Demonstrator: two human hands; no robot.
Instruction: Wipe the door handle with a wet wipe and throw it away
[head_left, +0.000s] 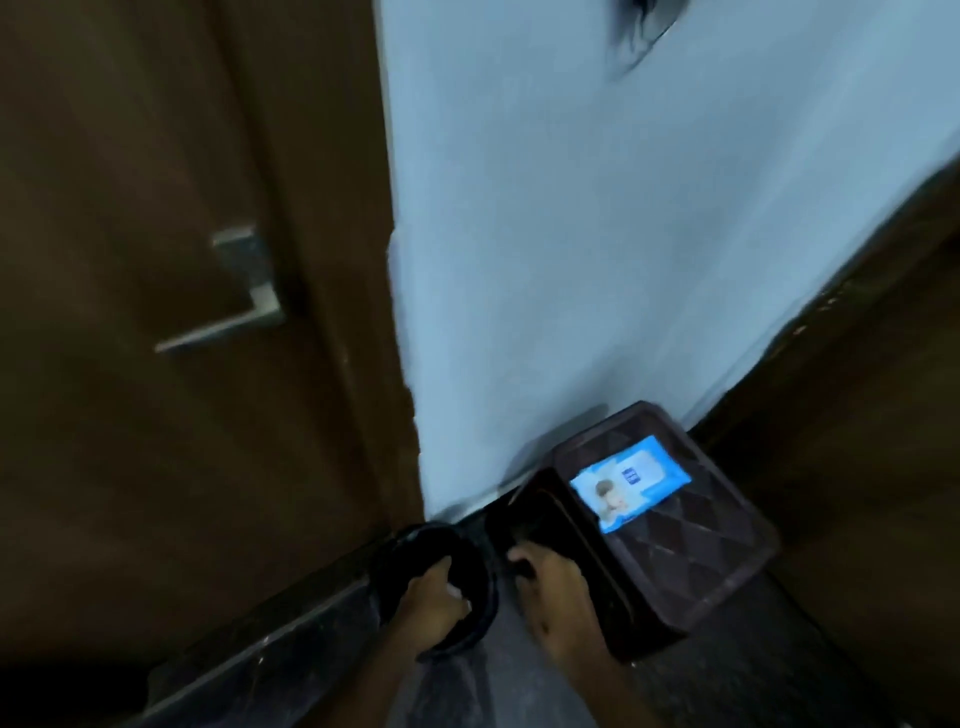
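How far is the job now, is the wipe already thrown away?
Nearly finished. The left hand is over the black bin with a small white piece, probably the used wipe, at its fingers. The right hand is near the dark stool. Whether the door handle is wiped cannot be told. Left: letting go.

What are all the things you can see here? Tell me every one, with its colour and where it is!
Door: one, dark brown, left side.
Door handle: one, silvery metal, on the door.
Wall: one, pale blue-white, middle.
Stool: one, dark brown plastic, on the floor against the wall.
Wet wipe pack: one, blue, lying on top of the stool.
Bin: one, black and round, on the floor left of the stool.
Small white piece: one, at the left hand over the bin, too blurred to tell more.
Left hand: one, over the bin.
Right hand: one, at the stool's near edge.
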